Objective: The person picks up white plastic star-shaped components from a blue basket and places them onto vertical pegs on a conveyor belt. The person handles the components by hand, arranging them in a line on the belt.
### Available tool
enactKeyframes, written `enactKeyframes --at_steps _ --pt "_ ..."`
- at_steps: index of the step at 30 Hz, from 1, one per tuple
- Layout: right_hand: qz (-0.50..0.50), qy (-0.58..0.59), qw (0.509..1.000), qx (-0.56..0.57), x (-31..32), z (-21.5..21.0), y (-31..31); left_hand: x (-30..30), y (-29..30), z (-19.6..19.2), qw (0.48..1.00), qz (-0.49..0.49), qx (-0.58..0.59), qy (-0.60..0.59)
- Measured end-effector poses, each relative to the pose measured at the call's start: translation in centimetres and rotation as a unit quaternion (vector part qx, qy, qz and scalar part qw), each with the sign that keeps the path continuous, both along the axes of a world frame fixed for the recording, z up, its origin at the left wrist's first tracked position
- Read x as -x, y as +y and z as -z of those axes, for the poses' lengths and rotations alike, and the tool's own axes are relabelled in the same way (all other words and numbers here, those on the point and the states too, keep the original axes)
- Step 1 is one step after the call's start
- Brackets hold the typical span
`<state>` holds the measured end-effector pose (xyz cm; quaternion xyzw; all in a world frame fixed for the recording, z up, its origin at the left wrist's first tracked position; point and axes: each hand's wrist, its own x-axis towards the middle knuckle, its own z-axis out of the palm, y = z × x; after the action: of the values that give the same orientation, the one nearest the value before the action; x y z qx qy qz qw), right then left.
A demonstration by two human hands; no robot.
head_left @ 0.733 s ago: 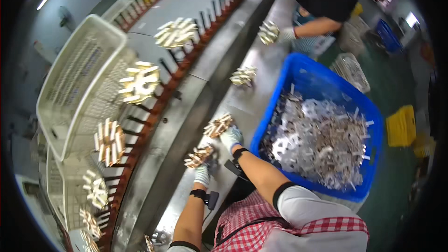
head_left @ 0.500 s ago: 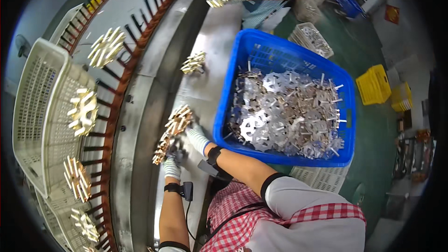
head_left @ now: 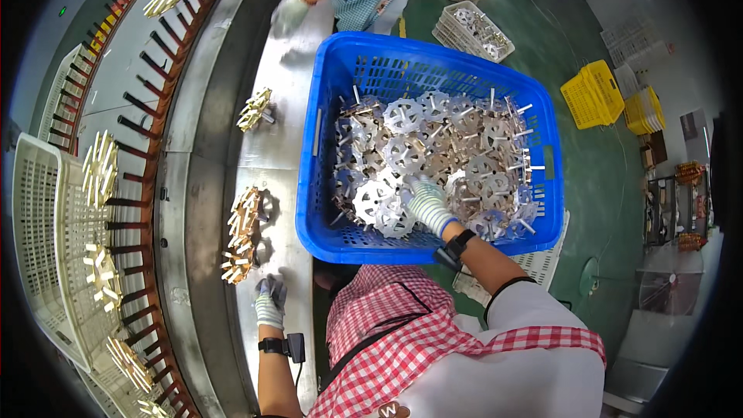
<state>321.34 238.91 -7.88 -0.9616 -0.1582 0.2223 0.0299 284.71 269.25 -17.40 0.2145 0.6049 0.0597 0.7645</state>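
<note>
My right hand (head_left: 427, 203), in a striped white glove, reaches into a blue basket (head_left: 422, 251). Its fingers are stretched out onto the toothed metal discs with short pins (head_left: 404, 155) heaped there; the fingertips are partly lost among them. On the metal bench my left hand (head_left: 270, 302), also gloved, rests with fingers loosely bent and slightly apart, and nothing shows in it. Just beyond it stand two coppery pinned discs (head_left: 243, 220), close together on edge and apart from the hand. Farther up the bench lies a pale gold pinned piece (head_left: 255, 109).
Left of the bench runs a rack of dark pegs (head_left: 139, 125) bearing pinned discs (head_left: 101, 169). A white crate (head_left: 39, 209) stands beyond it. At the far end is a co-worker's gloved hand (head_left: 290, 14). Yellow crates (head_left: 592, 93) stand on the green floor.
My right hand has left the coppery discs and moved right into the blue basket. My left hand has drawn back from them. The co-worker's hand no longer holds a pinned disc. The view has shifted.
</note>
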Motion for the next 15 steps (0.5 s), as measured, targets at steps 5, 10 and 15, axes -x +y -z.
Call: enactKeyframes --at_steps 5,10,15 --pt "0.040 0.151 0.978 0.141 -3.3 7.7 -7.5 -4.8 -3.1 -5.2 0.992 0.123 0.020 -0.022" --pt "0.091 0.214 0.967 0.102 -4.5 10.8 -9.0 -11.3 -4.2 -11.0 0.973 0.218 0.012 -0.079" --pt "0.029 0.190 0.979 0.066 -4.7 10.8 -10.0 -15.4 -3.0 -14.2 0.962 0.258 -0.070 -0.062"
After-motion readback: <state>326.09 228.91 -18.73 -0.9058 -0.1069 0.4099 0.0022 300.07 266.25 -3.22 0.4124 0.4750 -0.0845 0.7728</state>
